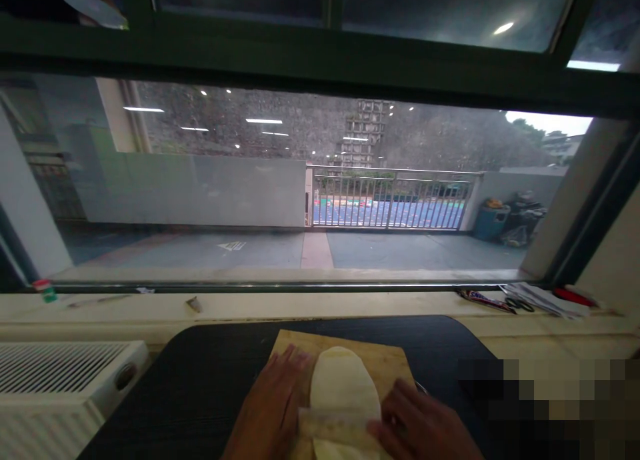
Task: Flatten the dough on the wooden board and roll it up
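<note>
A pale flat sheet of dough (344,383) lies on a wooden board (387,360) at the bottom middle. Its near edge is rolled into a thick band (336,425). My left hand (274,405) rests flat beside the dough with fingers stretched, its thumb side touching the roll's left end. My right hand (419,423) lies over the roll's right end, fingers curled onto it. The board sits on a dark round table (210,373).
A window sill (320,307) runs behind the table, with scissors (519,304), papers and a wrapper at right and a small bottle (46,291) at left. A white radiator (60,380) stands at lower left. A large window shows a courtyard.
</note>
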A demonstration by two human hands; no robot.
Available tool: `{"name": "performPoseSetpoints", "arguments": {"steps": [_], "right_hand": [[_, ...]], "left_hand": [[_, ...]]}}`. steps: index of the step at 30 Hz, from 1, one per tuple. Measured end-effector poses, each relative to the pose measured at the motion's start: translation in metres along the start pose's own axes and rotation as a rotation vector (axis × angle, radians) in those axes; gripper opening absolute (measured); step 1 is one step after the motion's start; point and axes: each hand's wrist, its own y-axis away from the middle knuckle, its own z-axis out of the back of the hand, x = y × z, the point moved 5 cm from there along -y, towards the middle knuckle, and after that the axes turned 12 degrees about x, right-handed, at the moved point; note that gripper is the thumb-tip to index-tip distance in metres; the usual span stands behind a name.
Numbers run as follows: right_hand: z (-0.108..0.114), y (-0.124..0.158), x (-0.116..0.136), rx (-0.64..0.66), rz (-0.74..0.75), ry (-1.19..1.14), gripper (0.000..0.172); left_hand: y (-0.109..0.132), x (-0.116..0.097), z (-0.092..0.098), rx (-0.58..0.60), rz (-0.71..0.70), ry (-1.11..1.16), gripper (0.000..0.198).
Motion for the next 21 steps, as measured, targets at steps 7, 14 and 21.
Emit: {"name": "performPoseSetpoints", "arguments": {"steps": [7,14,21], "right_hand": [[0.008,-0.089,-0.064,0.033,-0.028,-0.068,0.042],[-0.038,-0.101,-0.079,0.022,-0.111,-0.087,0.041],[-0.044,-0.121,-0.091,0.146,-0.181,-0.037,0.049]], "left_hand": [[-0.047,-0.02,0.021,0.034,0.142,-0.063,0.048],[-0.074,-0.015,0.019,0.069,0.134,-0.14,0.047],[-0.092,0.0,0.013,0.178,0.141,-0.183,0.042]]}}
